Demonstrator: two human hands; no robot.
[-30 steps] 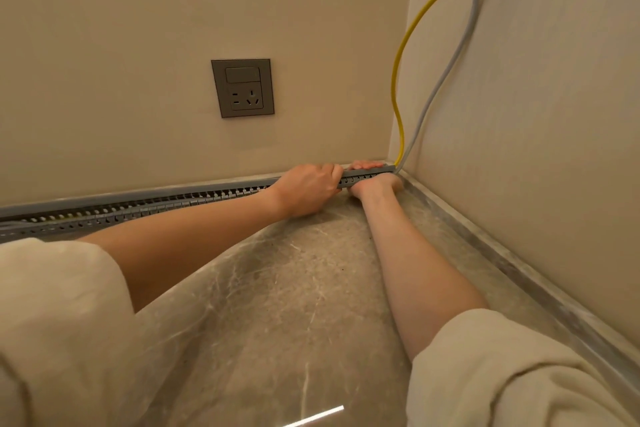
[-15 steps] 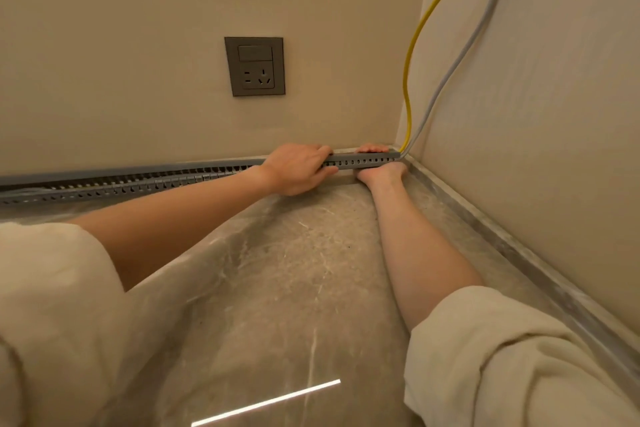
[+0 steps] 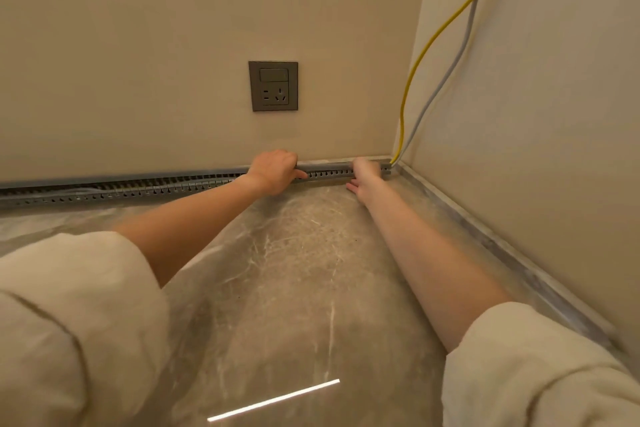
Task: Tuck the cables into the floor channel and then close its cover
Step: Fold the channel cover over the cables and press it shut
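Floor channel: we see a grey slotted floor channel [image 3: 145, 188] lying along the foot of the back wall [image 3: 173, 45], running from the left edge to the room corner.
Cover: a grey cover [image 3: 329, 165] sits on the channel's right stretch between our two hands; left of our left hand the channel lies open, its comb-like teeth showing.
Cables: a yellow cable [image 3: 429, 45] and a grey cable [image 3: 446, 73] come down the right wall [image 3: 536, 114] and enter the channel's end in the corner; pale cable lies inside the open stretch at far left.
Left hand: our left hand [image 3: 273, 172] rests on top of the channel, fingers [image 3: 298, 174] curled over its front edge, pressing rather than holding anything.
Right hand: our right hand [image 3: 365, 173] lies on the cover near the corner, thumb spread onto the floor; whether its fingers grip we cannot tell.
Room to move: the corner closes the right end; the floor before the channel is bare.
Surface: grey marbled floor [image 3: 294, 270], glossy, with a bright light streak.
Room: beige walls, a grey wall socket [image 3: 273, 86] above our left hand, a grey skirting [image 3: 502, 253] under the right wall.
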